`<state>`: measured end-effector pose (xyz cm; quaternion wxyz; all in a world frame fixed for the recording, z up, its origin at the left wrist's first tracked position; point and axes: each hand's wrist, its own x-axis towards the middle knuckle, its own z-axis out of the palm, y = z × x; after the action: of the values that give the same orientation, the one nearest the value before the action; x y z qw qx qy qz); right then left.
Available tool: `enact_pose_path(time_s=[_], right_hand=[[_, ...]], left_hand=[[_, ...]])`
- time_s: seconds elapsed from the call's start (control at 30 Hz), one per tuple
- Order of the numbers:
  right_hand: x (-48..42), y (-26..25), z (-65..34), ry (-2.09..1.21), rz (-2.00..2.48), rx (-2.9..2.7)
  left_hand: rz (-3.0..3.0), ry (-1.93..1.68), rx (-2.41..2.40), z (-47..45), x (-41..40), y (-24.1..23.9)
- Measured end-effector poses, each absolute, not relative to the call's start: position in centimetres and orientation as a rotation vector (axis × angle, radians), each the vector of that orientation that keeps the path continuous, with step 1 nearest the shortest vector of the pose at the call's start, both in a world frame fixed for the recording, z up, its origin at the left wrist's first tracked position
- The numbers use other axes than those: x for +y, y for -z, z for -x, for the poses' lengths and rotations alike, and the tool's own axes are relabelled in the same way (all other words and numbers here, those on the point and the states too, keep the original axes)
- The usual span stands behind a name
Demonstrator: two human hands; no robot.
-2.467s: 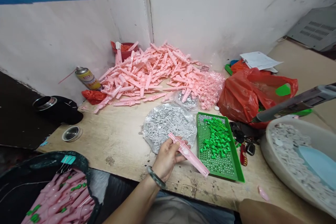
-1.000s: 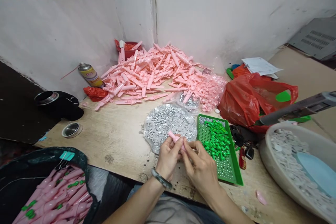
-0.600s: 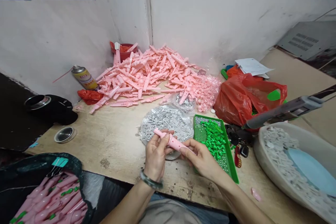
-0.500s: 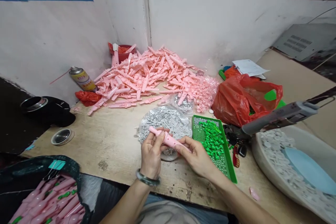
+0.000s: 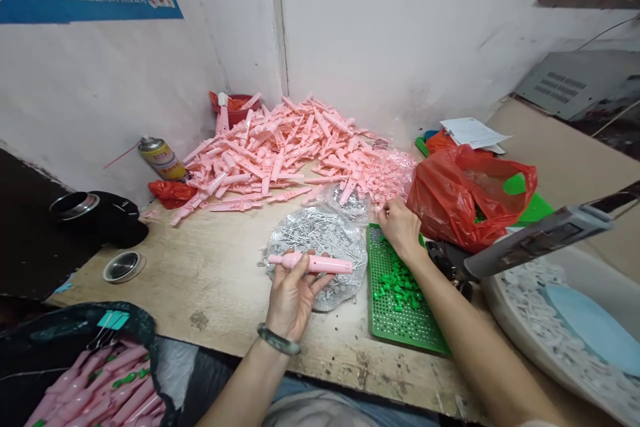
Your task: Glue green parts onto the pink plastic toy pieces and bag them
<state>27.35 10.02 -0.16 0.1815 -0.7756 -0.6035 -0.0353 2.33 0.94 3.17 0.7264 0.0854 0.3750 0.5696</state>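
My left hand is shut on a pink plastic handle-shaped part, which lies level above a clear bag of grey pin-like pieces. My right hand rests with bunched fingers at the clear bag of small pink pieces, just past the far end of a green perforated tray. Whether those fingers hold anything is hidden. A cluster of small green parts lies on the tray just below my right wrist. Behind them, a large heap of pink plastic parts fills the wall corner.
A red plastic bag and a long grey tool stand right of the tray, above a basin of white discs. A dark bag of pink parts sits near left, with a spray can and a steel cup beyond.
My right hand has let go of the pink part and moved forward to the clear bag past the tray. My left hand now holds the part alone, turned level.
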Motion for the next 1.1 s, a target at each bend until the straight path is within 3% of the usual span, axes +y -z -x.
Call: enact_pose_path(time_s=[0.3,0.47,0.57,0.7,0.77,0.93,1.1], right_hand=[[12.5,1.7,-29.1,0.171,2.212,-1.798],[9.0,0.1,-26.0,0.223,2.045,-1.722],[5.2,-1.0,-23.0,-0.077,1.645,-1.677],[1.2,-1.6,-20.4,-0.877,1.3,-1.351],[0.2,-1.7,-20.0,-1.116,1.229,-1.15],[-0.8,-1.7,-19.9,-1.185,1.22,-0.944],[-3.1,-2.6,-18.3,-0.958,1.28,-1.132]], left_hand=[[-0.257,-1.252,0.839,-3.8,0.6,-3.4],[-0.274,-1.331,0.836,-3.7,0.7,-3.4],[-0.291,-1.375,0.82,-4.0,0.9,-3.3],[-0.314,-1.424,0.837,-4.2,1.1,-3.2],[-0.333,-1.422,0.838,-4.1,1.1,-3.2],[-0.372,-1.429,0.812,-4.0,0.7,-3.6],[-0.482,-1.486,0.821,-4.4,-0.5,-3.8]])
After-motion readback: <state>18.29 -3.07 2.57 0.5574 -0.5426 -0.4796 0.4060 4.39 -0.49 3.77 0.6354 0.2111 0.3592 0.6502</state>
